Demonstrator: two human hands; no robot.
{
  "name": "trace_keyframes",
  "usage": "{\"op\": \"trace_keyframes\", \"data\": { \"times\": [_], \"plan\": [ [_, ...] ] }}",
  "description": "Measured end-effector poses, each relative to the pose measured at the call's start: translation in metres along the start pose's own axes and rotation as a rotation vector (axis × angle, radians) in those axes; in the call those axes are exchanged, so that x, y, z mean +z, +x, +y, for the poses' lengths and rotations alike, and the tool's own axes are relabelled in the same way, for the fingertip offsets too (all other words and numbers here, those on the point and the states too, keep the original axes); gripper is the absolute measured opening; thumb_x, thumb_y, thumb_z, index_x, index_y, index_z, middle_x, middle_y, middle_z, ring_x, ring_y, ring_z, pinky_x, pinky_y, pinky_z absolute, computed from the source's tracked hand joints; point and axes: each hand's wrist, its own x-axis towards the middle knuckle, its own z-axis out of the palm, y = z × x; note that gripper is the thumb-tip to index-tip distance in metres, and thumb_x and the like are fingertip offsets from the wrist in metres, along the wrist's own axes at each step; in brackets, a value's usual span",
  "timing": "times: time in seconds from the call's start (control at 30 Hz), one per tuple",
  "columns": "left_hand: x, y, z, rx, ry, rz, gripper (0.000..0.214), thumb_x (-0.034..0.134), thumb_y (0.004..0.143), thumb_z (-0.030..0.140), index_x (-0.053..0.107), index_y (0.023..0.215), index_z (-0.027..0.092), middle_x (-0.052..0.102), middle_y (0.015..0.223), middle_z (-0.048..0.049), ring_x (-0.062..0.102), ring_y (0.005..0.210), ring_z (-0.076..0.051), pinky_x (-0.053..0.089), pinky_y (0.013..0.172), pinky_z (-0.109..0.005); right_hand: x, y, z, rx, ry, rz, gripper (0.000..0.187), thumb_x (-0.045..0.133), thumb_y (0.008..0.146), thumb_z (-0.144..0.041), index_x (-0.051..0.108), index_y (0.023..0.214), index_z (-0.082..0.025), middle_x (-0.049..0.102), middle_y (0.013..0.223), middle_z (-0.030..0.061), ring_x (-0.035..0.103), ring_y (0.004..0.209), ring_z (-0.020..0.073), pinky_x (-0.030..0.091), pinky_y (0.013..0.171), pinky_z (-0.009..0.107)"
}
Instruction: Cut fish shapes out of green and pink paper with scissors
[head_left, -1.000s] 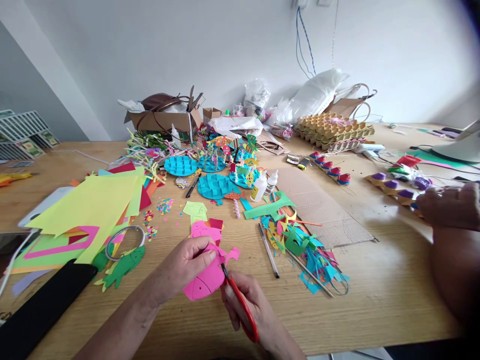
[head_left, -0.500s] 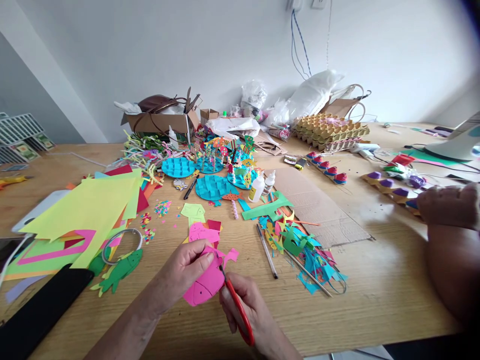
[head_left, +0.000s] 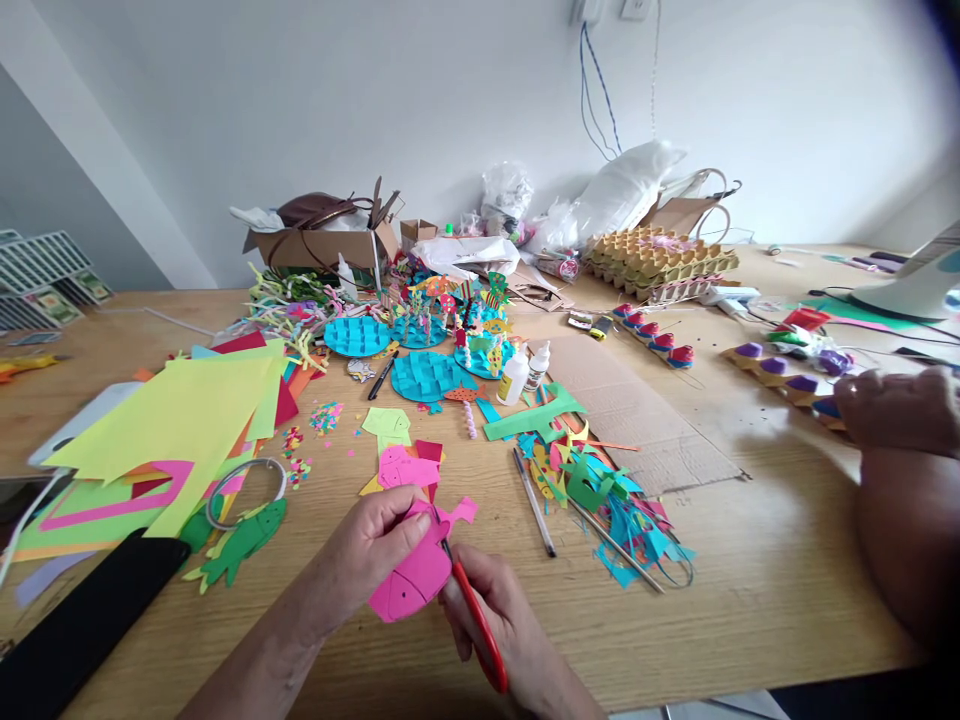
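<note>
My left hand (head_left: 390, 535) pinches a pink paper fish (head_left: 412, 582) with a drawn eye and gill line, held above the table's near side. In my right hand (head_left: 491, 600) are red-handled scissors (head_left: 480, 625), their blades at the fish's right edge. A pink offcut (head_left: 465, 510) shows just beyond the blades. Behind my left hand lie another pink paper piece (head_left: 405, 467) with drawn lines and a light green one (head_left: 388, 425). Part of the blades is hidden by the paper.
Yellow paper sheets (head_left: 187, 400), a tape roll (head_left: 225, 520) and a green paper fish (head_left: 244, 545) lie left. A pen (head_left: 534, 505), paper scraps (head_left: 600, 490) and cardboard (head_left: 637, 420) are right. Glue bottles (head_left: 513, 377) stand by blue discs (head_left: 427, 375). Another person's hand (head_left: 900, 410) rests far right.
The pink fish has tilted and shifted down slightly. The scissor blades have changed position a little along its right edge. The other person's hand has barely moved.
</note>
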Motion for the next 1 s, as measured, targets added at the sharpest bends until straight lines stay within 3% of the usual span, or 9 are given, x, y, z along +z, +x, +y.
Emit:
{"op": "trace_keyframes", "data": {
  "times": [0.37, 1.0],
  "plan": [
    [-0.0003, 0.0001, -0.0001, -0.009, -0.001, -0.009, 0.026, 0.045, 0.081, 0.034, 0.037, 0.062, 0.019, 0.034, 0.058, 0.0068, 0.029, 0.054, -0.010, 0.025, 0.050, -0.022, -0.0004, -0.0019, 0.0026, -0.011, -0.071, 0.033, 0.044, 0.041, 0.087, -0.051, 0.035, 0.057, -0.019, 0.029, 0.049, -0.0066, 0.029, 0.043, 0.0072, 0.024, 0.040, 0.019],
    [-0.0011, 0.0006, -0.0018, -0.014, 0.025, -0.033, 0.025, 0.044, 0.082, 0.032, 0.036, 0.062, 0.019, 0.033, 0.057, 0.0071, 0.028, 0.054, -0.009, 0.025, 0.049, -0.022, -0.0022, -0.0004, 0.0046, -0.024, -0.104, 0.022, 0.042, 0.043, 0.088, -0.048, 0.036, 0.059, -0.019, 0.030, 0.051, -0.0063, 0.032, 0.046, 0.0074, 0.024, 0.042, 0.019]
  ]
}}
